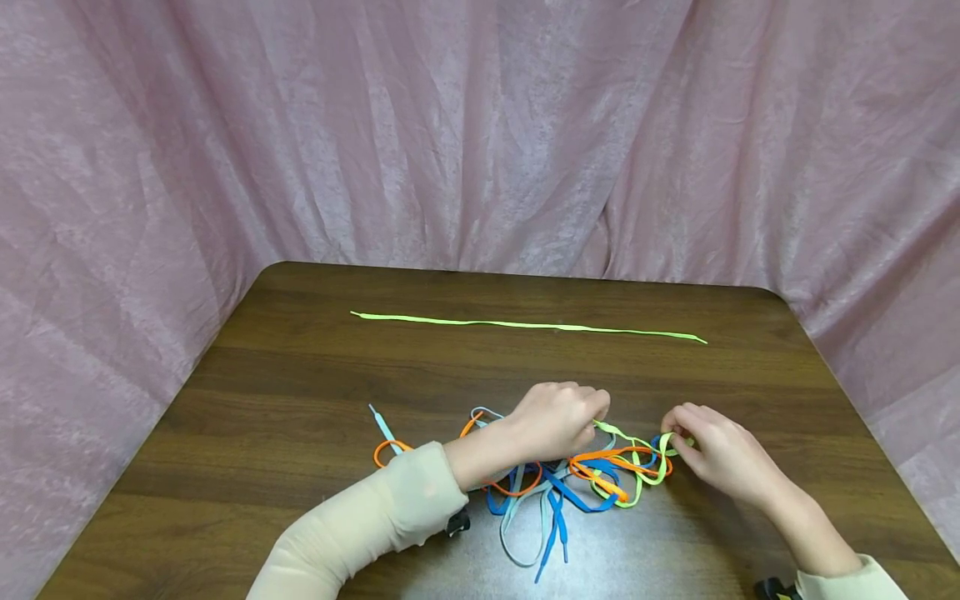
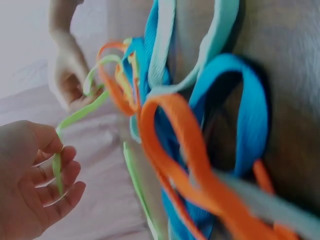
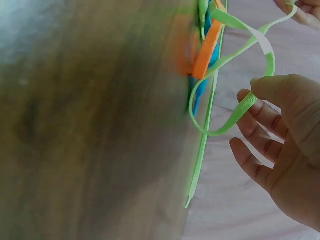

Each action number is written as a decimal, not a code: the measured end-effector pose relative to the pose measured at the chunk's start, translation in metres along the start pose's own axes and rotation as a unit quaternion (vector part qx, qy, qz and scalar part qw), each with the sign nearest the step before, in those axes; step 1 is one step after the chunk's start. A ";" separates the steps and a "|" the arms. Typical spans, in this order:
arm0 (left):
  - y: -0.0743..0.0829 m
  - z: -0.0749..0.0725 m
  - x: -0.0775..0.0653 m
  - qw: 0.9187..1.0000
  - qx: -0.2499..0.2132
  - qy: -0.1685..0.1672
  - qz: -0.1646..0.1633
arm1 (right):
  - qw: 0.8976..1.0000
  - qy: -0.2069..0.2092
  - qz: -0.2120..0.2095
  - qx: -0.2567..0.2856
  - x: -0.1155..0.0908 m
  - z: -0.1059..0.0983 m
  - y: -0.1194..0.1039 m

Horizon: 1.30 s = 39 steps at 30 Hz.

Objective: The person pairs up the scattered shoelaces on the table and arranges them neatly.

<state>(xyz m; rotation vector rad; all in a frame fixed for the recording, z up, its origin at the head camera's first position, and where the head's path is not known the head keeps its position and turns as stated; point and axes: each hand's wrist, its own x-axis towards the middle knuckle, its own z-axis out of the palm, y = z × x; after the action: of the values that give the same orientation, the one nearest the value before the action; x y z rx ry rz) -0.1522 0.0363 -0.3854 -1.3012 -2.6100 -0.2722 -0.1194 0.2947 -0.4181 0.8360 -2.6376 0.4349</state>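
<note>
My left hand (image 1: 558, 421) pinches one end of a yellow-green shoelace (image 2: 82, 113) between thumb and fingers, with a short tail hanging over the fingers. Across from it, my right hand (image 1: 722, 454) pinches a bend of the same lace (image 3: 245, 106) between thumb and forefinger, and a loop hangs below. The lace runs into a tangle of orange shoelaces (image 2: 172, 115), blue shoelaces (image 2: 251, 125) and pale blue shoelaces (image 2: 162, 45) on the table. My left forearm hides part of that heap in the head view.
Farther back on the brown wooden table (image 1: 300, 367), another yellow-green shoelace (image 1: 570, 327) lies stretched out nearly straight. A pale blue lace tip (image 1: 384, 427) sticks out left of the heap. Pink curtains (image 1: 465, 133) hang behind the table.
</note>
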 end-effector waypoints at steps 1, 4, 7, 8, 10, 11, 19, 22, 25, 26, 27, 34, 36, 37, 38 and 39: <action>-0.002 -0.003 -0.001 1.000 -0.001 0.002 -0.002 | 1.000 -0.002 0.000 0.000 -0.001 0.001 0.000; -0.010 -0.010 -0.003 1.000 -0.001 0.013 -0.010 | 1.000 -0.008 -0.003 0.000 -0.004 0.003 0.000; -0.018 -0.017 -0.007 1.000 0.003 0.025 -0.015 | 1.000 -0.012 -0.004 -0.003 -0.007 0.005 0.001; -0.021 -0.019 -0.009 0.999 0.004 0.029 -0.016 | 1.000 -0.013 -0.004 -0.004 -0.009 0.006 0.001; -0.026 -0.022 -0.012 0.999 0.002 0.035 -0.021 | 1.000 -0.015 -0.004 -0.007 -0.010 0.007 0.001; -0.029 -0.024 -0.013 0.999 0.001 0.038 -0.025 | 1.000 -0.015 -0.003 -0.009 -0.011 0.007 0.001; -0.050 -0.037 -0.029 0.996 -0.019 0.060 -0.059 | 1.000 -0.016 -0.005 -0.008 -0.013 0.009 0.003; -0.057 -0.040 -0.036 0.995 -0.022 0.066 -0.072 | 1.000 -0.016 -0.010 -0.006 -0.014 0.010 0.004; -0.064 -0.041 -0.043 0.994 -0.024 0.065 -0.084 | 1.000 -0.021 -0.016 0.000 -0.013 0.011 0.003; -0.066 -0.041 -0.045 0.994 -0.025 0.064 -0.087 | 1.000 -0.024 -0.019 0.001 -0.013 0.011 0.003; -0.068 -0.041 -0.047 0.994 -0.025 0.062 -0.091 | 0.999 -0.027 -0.022 0.003 -0.012 0.012 0.003; -0.082 -0.040 -0.061 0.992 -0.013 0.053 -0.115 | 0.999 -0.023 -0.032 0.016 -0.009 0.010 0.000; -0.086 -0.039 -0.065 0.991 -0.010 0.054 -0.119 | 0.999 -0.018 -0.025 0.016 -0.008 0.009 0.000; -0.087 -0.039 -0.067 0.991 -0.009 0.057 -0.121 | 1.000 -0.015 -0.021 0.016 -0.008 0.008 0.000; -0.089 -0.039 -0.069 0.990 -0.010 0.058 -0.124 | 1.000 -0.012 -0.017 0.016 -0.007 0.007 0.000; -0.091 -0.039 -0.071 0.990 -0.011 0.059 -0.128 | 1.000 -0.010 -0.012 0.015 -0.007 0.006 0.000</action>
<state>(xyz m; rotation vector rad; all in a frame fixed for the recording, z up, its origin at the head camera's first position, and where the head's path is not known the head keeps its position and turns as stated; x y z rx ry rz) -0.1790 -0.0819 -0.3733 -0.9223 -2.6756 -0.4060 -0.1152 0.2954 -0.4257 0.8850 -2.6417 0.4643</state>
